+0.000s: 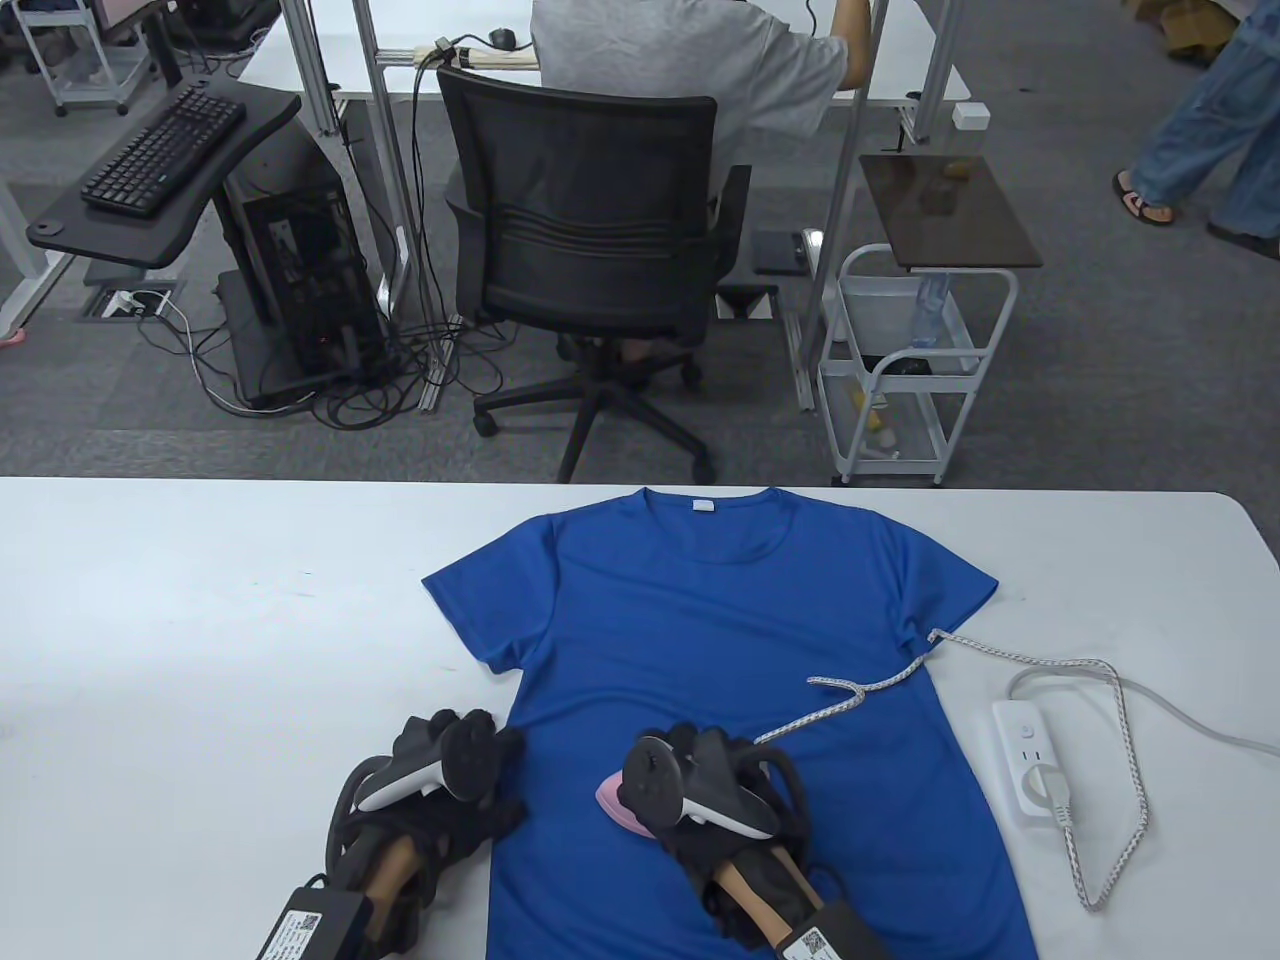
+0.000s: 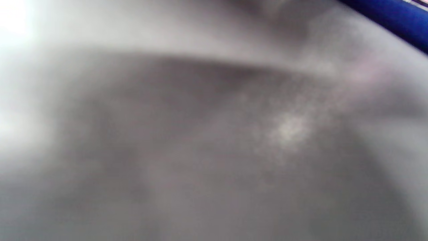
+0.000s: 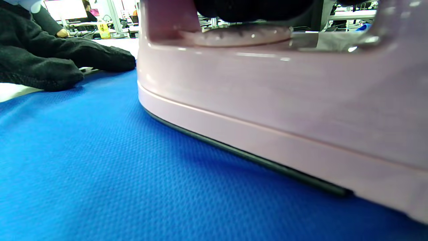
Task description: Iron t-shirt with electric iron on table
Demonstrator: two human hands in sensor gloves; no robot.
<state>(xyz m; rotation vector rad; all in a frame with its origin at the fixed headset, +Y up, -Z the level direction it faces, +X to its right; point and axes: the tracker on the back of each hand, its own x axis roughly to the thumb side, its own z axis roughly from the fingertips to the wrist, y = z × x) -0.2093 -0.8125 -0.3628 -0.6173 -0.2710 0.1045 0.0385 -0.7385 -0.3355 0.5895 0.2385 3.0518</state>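
Two hands low in frame: right hand (image 1: pixel 715 800) gripping pink iron (image 1: pixel 622 805) flat on blue t-shirt (image 1: pixel 740 640); left hand (image 1: pixel 440 790) lying flat, fingers straight, at shirt's lower-left edge.

left wrist view blurred | iron (image 1: pixel 618 806) mostly hidden under right hand (image 1: pixel 715 790)

Royal-blue knit t-shirt (image 1: pixel 730 640): uniform blue, fine dimpled weave (clear in the right wrist view), small white neck label. Pale pink plastic iron (image 3: pixel 287 110): dark soleplate edge. Braided cord (image 1: pixel 1110 700): white with grey flecks. Glossy power strip (image 1: pixel 1030 765): white. Smooth table (image 1: pixel 200 600): plain white. Both gloves: black.
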